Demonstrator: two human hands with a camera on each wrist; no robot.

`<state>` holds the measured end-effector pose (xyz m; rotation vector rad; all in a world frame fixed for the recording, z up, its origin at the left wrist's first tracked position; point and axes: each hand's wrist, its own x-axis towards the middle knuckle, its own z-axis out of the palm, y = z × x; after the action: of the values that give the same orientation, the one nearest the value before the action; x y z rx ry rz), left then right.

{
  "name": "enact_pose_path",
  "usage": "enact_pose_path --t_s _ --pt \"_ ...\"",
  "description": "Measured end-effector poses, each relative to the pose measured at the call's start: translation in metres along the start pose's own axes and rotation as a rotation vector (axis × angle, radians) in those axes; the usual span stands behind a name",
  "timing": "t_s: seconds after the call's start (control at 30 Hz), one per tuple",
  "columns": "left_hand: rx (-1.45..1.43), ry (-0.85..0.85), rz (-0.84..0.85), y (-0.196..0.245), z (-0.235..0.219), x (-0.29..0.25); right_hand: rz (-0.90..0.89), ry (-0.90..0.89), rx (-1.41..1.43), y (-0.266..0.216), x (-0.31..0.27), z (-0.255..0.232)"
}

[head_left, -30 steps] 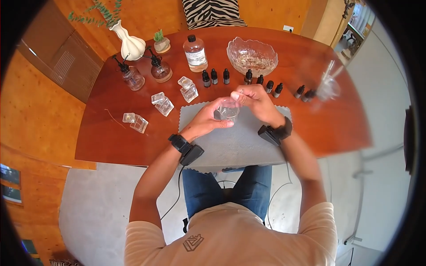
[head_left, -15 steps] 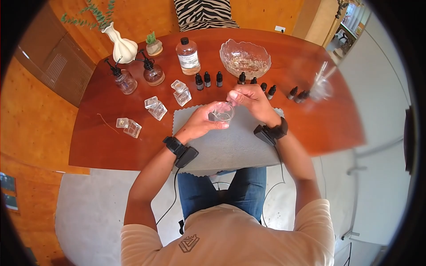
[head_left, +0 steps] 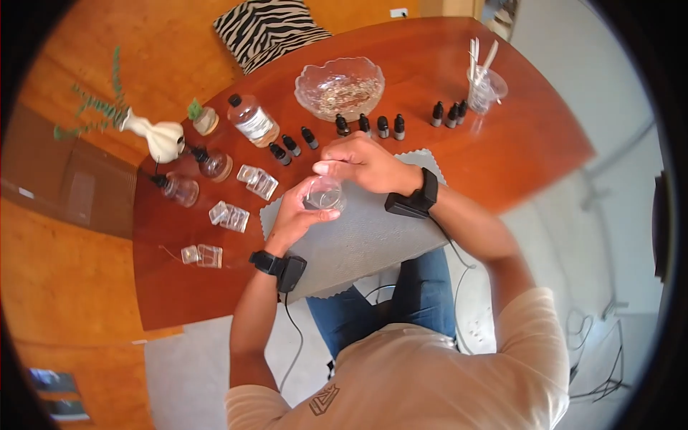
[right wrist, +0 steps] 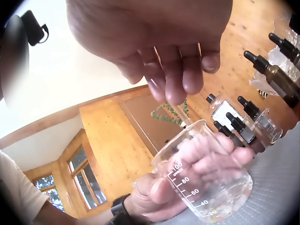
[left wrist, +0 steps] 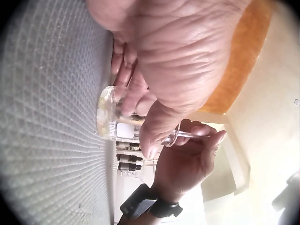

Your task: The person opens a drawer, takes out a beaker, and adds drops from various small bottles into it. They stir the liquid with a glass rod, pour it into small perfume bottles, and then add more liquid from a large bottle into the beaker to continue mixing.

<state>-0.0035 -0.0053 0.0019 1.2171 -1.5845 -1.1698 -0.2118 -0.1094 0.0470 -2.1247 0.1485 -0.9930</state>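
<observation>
My left hand [head_left: 292,221] grips a clear glass beaker [right wrist: 194,187] marked in white up to 100, thumb on one side and fingers round the other. The beaker stands slightly tilted close over the grey mat [left wrist: 51,117], with pale bits low inside its base. Above the rim, my right hand [head_left: 373,166] pinches a thin clear rod [left wrist: 188,134] between thumb and fingertips. Its lower end goes into the beaker's mouth. From the right wrist, the curled fingers [right wrist: 174,84] hide the rod's upper part.
Behind the hands are several black-capped dropper bottles [head_left: 399,127], a glass bowl [head_left: 340,89] and a labelled bottle [head_left: 254,122]. Square glass bottles [head_left: 231,216], amber spray bottles [head_left: 215,165] and a white vase [head_left: 161,140] stand left. A cup with sticks [head_left: 487,89] is far right.
The head view has turned, so the table and its things appear tilted and shifted. My left hand keeps its grip on the beaker, and my right hand stays over the rim with the rod.
</observation>
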Motion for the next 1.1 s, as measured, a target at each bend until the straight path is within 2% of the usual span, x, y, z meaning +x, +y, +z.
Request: enact_pose_path --t_s 0.07,0.13,0.2,0.4,0.5,0.63,0.7,0.83,0.93,1.03,1.1 --pt "0.045 0.012 -0.007 0.004 0.001 0.001 -0.090 0.140 -0.066 0.005 0.002 0.009" --pt "-0.012 0.052 -0.080 0.003 0.004 -0.003 0.005 0.035 -0.058 0.003 0.000 0.007" --pt "-0.011 0.058 -0.070 0.003 0.006 -0.005 0.058 -0.054 -0.053 -0.002 -0.001 0.003" --pt "0.029 0.039 -0.029 -0.002 0.004 0.000 0.019 0.024 -0.041 0.004 -0.002 0.007" --pt "0.027 0.031 -0.012 0.003 0.006 0.000 0.128 -0.067 0.169 0.002 -0.003 0.004" --pt "-0.011 0.024 -0.058 0.008 0.006 -0.001 0.112 0.063 0.163 0.000 -0.002 0.009" --pt "0.073 0.017 0.017 0.003 0.002 0.000 0.094 0.111 0.085 0.004 -0.002 0.013" --pt "0.049 -0.010 0.011 0.003 -0.001 -0.001 0.141 -0.035 0.087 0.009 -0.002 0.008" --pt "0.018 -0.006 0.016 0.005 0.000 0.000 0.278 -0.025 0.280 0.004 -0.004 0.010" --pt "-0.024 -0.005 0.008 0.004 0.002 -0.004 0.282 0.057 0.227 -0.009 -0.001 0.006" --pt "-0.029 -0.010 0.037 0.002 0.000 0.000 0.213 0.010 0.053 -0.005 0.002 0.003"
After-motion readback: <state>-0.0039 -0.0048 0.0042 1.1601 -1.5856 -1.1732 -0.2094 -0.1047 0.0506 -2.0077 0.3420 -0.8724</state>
